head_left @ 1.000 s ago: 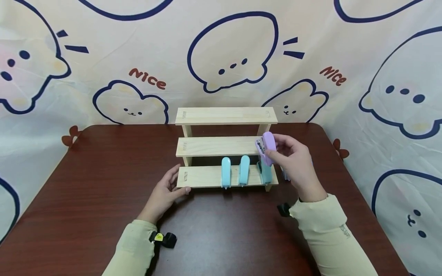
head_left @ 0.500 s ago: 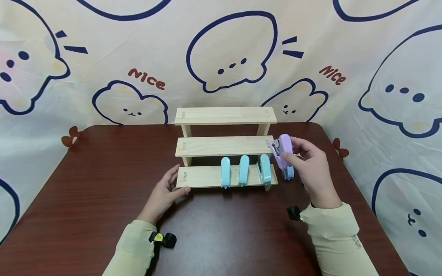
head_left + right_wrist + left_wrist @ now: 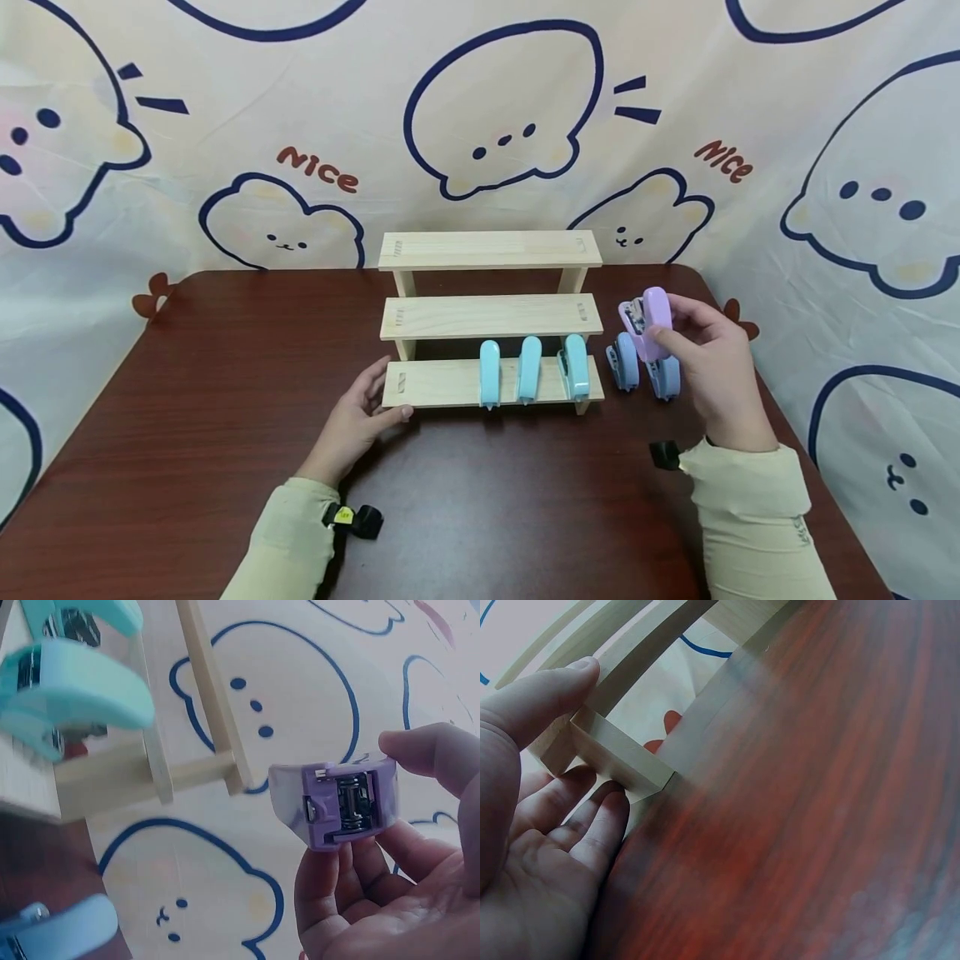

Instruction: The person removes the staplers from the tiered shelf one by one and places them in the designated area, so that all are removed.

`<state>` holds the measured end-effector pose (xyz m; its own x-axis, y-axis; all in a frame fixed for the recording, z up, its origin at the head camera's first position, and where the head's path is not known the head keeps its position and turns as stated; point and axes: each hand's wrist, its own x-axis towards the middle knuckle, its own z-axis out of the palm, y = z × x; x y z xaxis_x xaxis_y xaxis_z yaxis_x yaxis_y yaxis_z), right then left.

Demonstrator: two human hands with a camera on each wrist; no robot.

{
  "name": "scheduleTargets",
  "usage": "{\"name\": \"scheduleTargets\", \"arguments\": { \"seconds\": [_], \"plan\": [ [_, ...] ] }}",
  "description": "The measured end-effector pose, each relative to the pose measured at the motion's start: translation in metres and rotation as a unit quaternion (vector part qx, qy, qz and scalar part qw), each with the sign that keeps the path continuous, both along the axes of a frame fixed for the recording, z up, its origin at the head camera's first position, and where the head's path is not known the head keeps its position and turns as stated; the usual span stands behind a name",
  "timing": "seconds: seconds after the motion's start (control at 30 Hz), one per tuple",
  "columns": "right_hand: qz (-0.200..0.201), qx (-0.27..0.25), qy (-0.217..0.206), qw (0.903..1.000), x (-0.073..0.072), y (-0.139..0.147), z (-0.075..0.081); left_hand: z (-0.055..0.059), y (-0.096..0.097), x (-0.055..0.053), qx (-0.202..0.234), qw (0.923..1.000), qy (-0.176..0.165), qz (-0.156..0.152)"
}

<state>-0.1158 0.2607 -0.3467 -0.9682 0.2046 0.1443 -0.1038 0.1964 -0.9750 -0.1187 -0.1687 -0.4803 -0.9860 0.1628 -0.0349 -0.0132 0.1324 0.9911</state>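
Right hand: Your right hand pinches the purple stapler, thumb on one side and fingers on the other.
Purple stapler: It is off the counter, right of the wooden rack, overlapping the two blue staplers in the head view; you cannot tell whether it is directly above them.
Left hand: Your left hand grips the left end of the bottom shelf, thumb at the front corner, fingers curled by the leg, probably steadying the rack.
Turquoise staplers: Three turquoise staplers sit in a row, apart, on the right part of that shelf.
Step in hand: You seem to be mid-transfer with the purple one, not yet set down.
Next move: If you lower it by the blue pair, it likely calls for a spot clear of both, a level descent, then a gentle release.
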Motion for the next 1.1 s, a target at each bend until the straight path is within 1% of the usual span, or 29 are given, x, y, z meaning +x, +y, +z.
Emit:
{"name": "scheduleTargets", "arguments": {
  "seconds": [0.13, 0.23, 0.33, 0.47, 0.57, 0.7, 0.77, 1.1],
  "plan": [
    [-0.004, -0.006, -0.014, 0.9999, -0.004, 0.016, -0.004, -0.001, 0.001, -0.001, -0.005, 1.0000, 0.001, -0.002],
    [-0.006, -0.016, -0.013, 0.9998, -0.009, 0.031, -0.008, -0.001, 0.003, -0.003, -0.008, 1.0000, -0.001, -0.004],
    [-0.008, -0.021, -0.009, 0.9997, -0.013, 0.044, -0.013, -0.001, 0.004, -0.002, -0.002, 1.0000, -0.006, -0.002],
    [-0.012, 0.000, -0.023, 0.9997, -0.016, 0.055, -0.017, 0.000, 0.003, 0.000, -0.002, 0.9999, -0.011, 0.001],
    [-0.012, 0.048, -0.045, 0.9977, -0.016, 0.060, -0.019, 0.001, 0.002, 0.001, -0.009, 0.9999, -0.010, 0.003],
    [-0.016, 0.108, -0.068, 0.9917, -0.018, 0.066, -0.022, 0.000, 0.002, 0.001, -0.010, 0.9999, -0.011, 0.004],
    [-0.020, 0.117, -0.074, 0.9902, -0.019, 0.068, -0.024, 0.000, 0.002, 0.000, -0.009, 0.9999, -0.009, 0.003],
    [-0.050, 0.119, -0.114, 0.9851, -0.022, 0.077, -0.031, 0.000, 0.000, 0.000, -0.012, 0.9999, -0.004, 0.003]
  ]
}}
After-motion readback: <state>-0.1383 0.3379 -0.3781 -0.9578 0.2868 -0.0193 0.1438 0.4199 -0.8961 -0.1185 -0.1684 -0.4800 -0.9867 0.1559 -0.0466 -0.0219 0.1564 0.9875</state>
